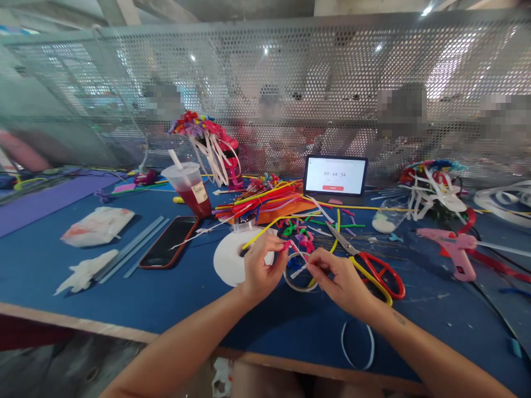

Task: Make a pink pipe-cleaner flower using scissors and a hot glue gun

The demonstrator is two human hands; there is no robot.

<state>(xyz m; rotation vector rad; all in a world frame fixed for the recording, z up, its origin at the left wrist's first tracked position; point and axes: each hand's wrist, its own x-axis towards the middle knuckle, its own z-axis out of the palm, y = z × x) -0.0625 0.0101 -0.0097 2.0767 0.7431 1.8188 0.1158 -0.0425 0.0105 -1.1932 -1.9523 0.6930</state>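
Note:
My left hand is closed in a pinch on a small bright pink pipe cleaner piece. Between my hands runs a thin pale strand, its far end pinched by the fingertips of my right hand; how it joins the pink piece is too small to tell. Below the fingers lies a roll of tape standing around some blue bits. A white paper disc is partly hidden behind my left hand. Red-and-yellow scissors lie open just beyond my right hand. Short coloured pipe cleaner pieces are heaped behind the fingertips.
A pink glue gun with its cable lies right. Leftward are a phone, a drink cup, glue sticks and a plastic packet. Long pipe cleaners and a tablet stand toward the mesh panel.

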